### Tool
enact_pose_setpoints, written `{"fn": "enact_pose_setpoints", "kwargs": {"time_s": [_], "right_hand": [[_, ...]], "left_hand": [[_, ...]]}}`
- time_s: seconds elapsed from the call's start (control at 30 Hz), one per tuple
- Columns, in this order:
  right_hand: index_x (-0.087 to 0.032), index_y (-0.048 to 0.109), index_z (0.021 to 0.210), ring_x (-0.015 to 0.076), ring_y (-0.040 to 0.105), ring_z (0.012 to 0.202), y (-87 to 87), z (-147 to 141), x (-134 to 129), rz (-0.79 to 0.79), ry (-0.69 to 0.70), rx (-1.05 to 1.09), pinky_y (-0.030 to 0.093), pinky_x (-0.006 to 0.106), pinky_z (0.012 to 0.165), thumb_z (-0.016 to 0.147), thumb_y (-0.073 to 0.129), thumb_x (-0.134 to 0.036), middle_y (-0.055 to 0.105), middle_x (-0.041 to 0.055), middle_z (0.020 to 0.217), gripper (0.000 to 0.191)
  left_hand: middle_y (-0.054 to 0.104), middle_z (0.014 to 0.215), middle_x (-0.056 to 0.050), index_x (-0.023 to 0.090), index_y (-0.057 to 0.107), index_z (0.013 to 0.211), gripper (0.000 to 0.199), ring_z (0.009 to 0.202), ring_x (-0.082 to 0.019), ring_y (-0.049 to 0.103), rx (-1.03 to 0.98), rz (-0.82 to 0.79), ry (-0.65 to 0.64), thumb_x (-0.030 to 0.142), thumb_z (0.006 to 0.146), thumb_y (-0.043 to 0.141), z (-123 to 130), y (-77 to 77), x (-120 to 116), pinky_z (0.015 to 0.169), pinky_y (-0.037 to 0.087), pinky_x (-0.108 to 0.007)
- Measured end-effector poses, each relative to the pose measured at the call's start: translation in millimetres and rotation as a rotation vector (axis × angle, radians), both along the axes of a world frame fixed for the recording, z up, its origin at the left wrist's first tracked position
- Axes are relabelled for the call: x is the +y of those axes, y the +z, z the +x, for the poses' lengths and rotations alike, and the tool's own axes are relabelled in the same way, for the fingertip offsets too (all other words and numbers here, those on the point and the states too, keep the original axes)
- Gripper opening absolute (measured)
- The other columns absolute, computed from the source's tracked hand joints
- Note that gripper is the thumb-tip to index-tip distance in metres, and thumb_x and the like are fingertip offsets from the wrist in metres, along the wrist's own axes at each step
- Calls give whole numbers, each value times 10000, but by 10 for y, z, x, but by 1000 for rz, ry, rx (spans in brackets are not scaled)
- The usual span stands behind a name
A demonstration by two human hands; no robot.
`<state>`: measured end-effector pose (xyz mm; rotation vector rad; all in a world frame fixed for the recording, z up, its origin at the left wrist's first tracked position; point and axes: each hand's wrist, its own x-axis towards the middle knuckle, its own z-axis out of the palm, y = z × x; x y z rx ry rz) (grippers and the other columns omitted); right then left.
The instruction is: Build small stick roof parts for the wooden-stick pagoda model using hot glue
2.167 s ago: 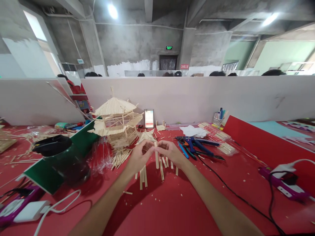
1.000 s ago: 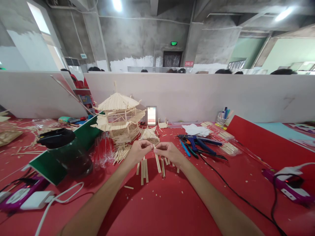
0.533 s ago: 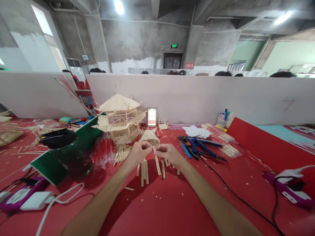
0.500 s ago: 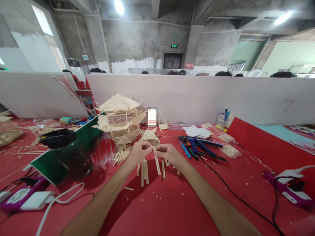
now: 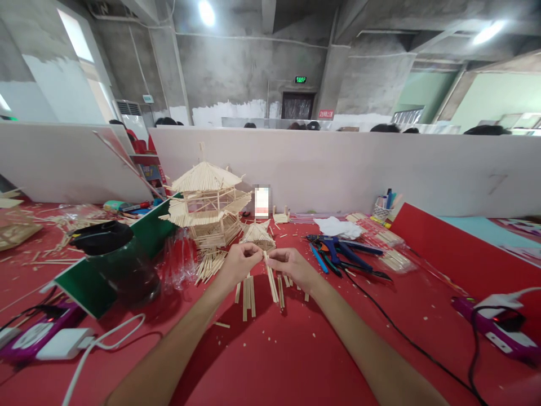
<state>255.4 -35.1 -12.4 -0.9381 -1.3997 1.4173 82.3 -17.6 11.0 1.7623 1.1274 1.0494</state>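
Observation:
My left hand [image 5: 246,259] and my right hand [image 5: 291,263] meet over the red table [image 5: 270,361], fingertips pinched at the top end of some thin wooden sticks [image 5: 271,282] that slant down toward me. More loose sticks [image 5: 249,299] lie just below my left hand, and others [image 5: 281,293] lie under my right. Behind my hands sits a small stick-built roof [image 5: 257,234]. A larger stick pavilion [image 5: 207,206] with tiered roofs stands behind to the left. Whether each hand grips the same stick is too small to tell.
A dark-lidded jar [image 5: 122,270] and a green board [image 5: 80,287] stand left. Blue-handled pliers and a glue gun [image 5: 338,251] lie right, their cord running forward. Power strips [image 5: 499,332] sit at both sides. A white partition [image 5: 321,169] runs behind, with a red board [image 5: 456,254] right.

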Motion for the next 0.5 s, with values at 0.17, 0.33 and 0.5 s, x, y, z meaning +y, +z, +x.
{"fn": "enact_pose_setpoints", "kwargs": {"time_s": [0.17, 0.33, 0.5], "right_hand": [[-153, 724, 825, 74, 475, 580, -26, 19, 4, -119, 55, 135, 391, 226, 562, 614, 852, -434, 577, -26, 697, 374], [-148, 729, 833, 68, 501, 587, -26, 19, 3, -178, 79, 195, 403, 211, 565, 600, 874, -415, 599, -15, 706, 383], [-160, 731, 852, 72, 509, 603, -34, 29, 11, -167, 70, 202, 410, 216, 570, 608, 874, -406, 611, -13, 737, 375]], "left_hand": [[642, 656, -5, 163, 679, 670, 189, 620, -135, 537, -79, -31, -40, 317, 742, 597, -21, -22, 29, 623, 409, -262], [604, 645, 8, 161, 664, 700, 200, 608, -126, 517, -134, -44, -64, 346, 762, 621, -51, 28, 22, 625, 406, -257], [569, 643, 14, 159, 633, 711, 245, 608, -124, 497, -141, -19, -124, 384, 803, 610, -36, 57, -23, 627, 406, -259]]}}
